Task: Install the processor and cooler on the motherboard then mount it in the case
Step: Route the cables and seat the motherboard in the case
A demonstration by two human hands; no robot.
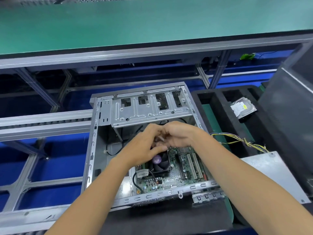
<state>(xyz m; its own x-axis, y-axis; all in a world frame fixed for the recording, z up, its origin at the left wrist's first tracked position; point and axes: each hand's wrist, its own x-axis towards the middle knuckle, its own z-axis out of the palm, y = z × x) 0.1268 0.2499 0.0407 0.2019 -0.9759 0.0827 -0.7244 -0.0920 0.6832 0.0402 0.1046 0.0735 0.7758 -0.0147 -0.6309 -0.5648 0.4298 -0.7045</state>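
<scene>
Open case (101,150) lies on its side at the near edge of the workbench (169,219), on a dark mat. Motherboard (176,172) sits inside the case, toward its near right corner, with the cooler (160,164) already on it; purple sticker on the fan hub, text too small to read. Both hands meet over the board's far edge, just under the drive cage (149,109). Left hand (144,148) and right hand (179,134) have fingers curled, tips together, pinching something small between them, too blurred to identify. Right of the case: black foam tray (218,106) holding a hard drive (243,107), label unreadable, plus a yellow-black wire bundle (237,139) and a grey metal panel (277,173). Behind: aluminium frame rails, blue floor, green conveyor belt (135,24) along the far side.
</scene>
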